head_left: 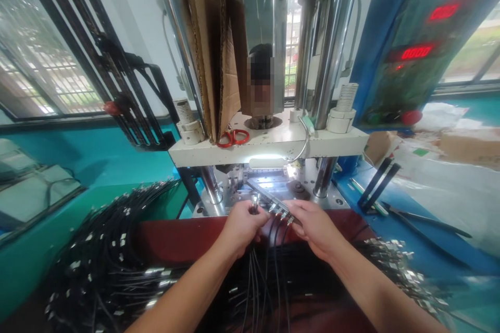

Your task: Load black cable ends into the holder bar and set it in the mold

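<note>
Left hand (242,222): pinching thin black cables (253,283), apparently near silver metal connectors (255,201); likely limp below hand.
Right hand (317,225): closed on end of slim grey metal bar (269,197); likely stiff, best gripped there.

The person's left hand (242,226) and right hand (317,226) are both ungloved. The left forearm (191,286) and right forearm (375,283) are bare as far as they show, smooth in outline, widening from narrower wrists; fingernail detail is too small to tell.
</note>
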Motion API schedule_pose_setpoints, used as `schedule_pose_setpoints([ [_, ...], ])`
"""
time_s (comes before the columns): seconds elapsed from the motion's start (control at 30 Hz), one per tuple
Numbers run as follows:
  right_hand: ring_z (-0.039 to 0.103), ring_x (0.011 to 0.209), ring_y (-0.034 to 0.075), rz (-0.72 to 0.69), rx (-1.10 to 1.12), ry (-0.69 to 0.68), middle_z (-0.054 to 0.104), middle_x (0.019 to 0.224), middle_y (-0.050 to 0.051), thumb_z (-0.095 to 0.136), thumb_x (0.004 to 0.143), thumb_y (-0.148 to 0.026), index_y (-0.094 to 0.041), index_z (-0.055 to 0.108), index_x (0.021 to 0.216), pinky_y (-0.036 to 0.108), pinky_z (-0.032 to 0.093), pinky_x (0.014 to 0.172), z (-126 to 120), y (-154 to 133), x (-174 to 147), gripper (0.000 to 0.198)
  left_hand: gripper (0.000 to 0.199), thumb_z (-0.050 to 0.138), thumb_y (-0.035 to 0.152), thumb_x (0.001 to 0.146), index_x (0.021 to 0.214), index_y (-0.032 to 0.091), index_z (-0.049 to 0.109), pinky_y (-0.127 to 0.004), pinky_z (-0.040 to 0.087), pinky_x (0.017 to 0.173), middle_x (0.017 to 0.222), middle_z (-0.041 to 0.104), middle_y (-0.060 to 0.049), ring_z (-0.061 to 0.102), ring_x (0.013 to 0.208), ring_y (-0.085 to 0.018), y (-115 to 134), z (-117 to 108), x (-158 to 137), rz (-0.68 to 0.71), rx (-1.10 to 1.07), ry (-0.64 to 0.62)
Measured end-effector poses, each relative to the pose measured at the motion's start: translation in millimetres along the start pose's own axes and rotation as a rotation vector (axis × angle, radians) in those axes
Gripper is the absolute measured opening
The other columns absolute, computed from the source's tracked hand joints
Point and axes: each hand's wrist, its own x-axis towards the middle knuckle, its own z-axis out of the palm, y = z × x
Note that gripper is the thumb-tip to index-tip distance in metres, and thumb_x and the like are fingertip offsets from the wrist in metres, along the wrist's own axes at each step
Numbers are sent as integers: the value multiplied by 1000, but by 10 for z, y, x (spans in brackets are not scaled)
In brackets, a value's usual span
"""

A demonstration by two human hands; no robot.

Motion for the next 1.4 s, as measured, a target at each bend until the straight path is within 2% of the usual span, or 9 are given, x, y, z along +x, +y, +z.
schedule_pose_setpoints([
  [0.43,22,42,3,9,-27,0,44,59,-3,61,80,-41,-13,65,79,21,8,40,4,16,4,28,16,67,23,67,65,17,53,-16,32,31,49,48,6,42,36,-6,22,7,3,-26,-1,-12],
  [0.63,23,42,3,11,-41,-10,48,61,-2,58,82,-42,-14,66,83,21,9,40,6,15,-4,29,24,68,34,70,66,13,56,-16,29,32,54,53,2,42,39,-5,83,12,19,-131,-119,-67],
  [0.77,21,42,4,15,-46,-13,46,57,-3,59,81,-42,-14,64,80,21,9,40,15,1,-14,29,22,69,29,68,64,10,59,-14,23,31,56,56,-1,39,38,-3,111,38,52,-202,-179,-108],
  [1.0,22,43,5,-54,-159,-33,46,56,-3,55,83,-42,-13,66,84,22,10,40,20,21,-18,31,17,68,18,69,59,9,57,-13,20,31,53,54,0,39,38,-3,76,89,95,-232,-253,-45],
  [1.07,21,43,4,-36,-141,-20,45,56,-3,56,83,-41,-13,65,84,23,9,41,17,25,-15,29,16,69,17,69,61,8,58,-13,22,32,53,54,-1,40,38,-3,85,78,89,-238,-289,-54],
  [1.23,19,43,3,22,22,1,44,59,-4,60,81,-38,-15,63,85,22,8,42,-19,18,-1,24,12,65,19,77,82,7,64,-20,45,49,66,61,-5,55,53,-9,105,-37,25,-270,-441,-77],
  [1.4,19,41,3,3,64,-18,36,55,-6,62,80,-41,-15,62,80,22,7,40,-38,3,2,26,20,56,20,85,101,9,62,-21,46,52,71,60,-3,58,58,-9,64,-149,-55,-322,-573,-41],
])
